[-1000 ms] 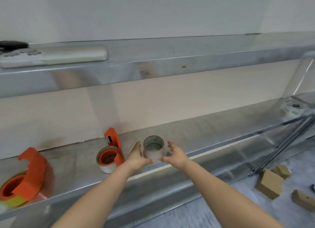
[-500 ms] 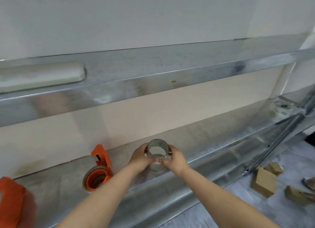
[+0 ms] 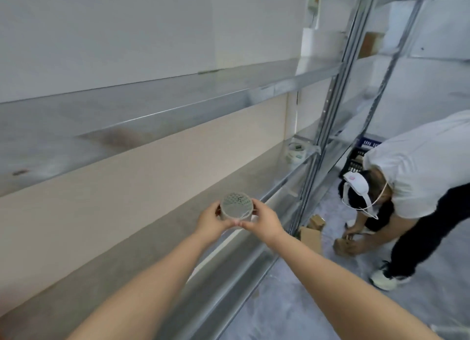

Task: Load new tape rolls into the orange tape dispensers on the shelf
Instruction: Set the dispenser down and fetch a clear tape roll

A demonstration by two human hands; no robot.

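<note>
A roll of clear tape with a grey patterned core is held up in front of me over the metal shelf. My left hand grips its left side and my right hand grips its right side, fingertips meeting under the roll. No orange tape dispenser is in view now. More tape rolls sit at the far right end of the shelf.
An upper metal shelf runs overhead. Upright shelf posts stand to the right. Another person bends over cardboard boxes on the plastic-covered floor, near a dark crate.
My view has swung right, so both orange dispensers have left the frame and the other person has come into view. Both hands still hold the tape roll, now lifted off the shelf.
</note>
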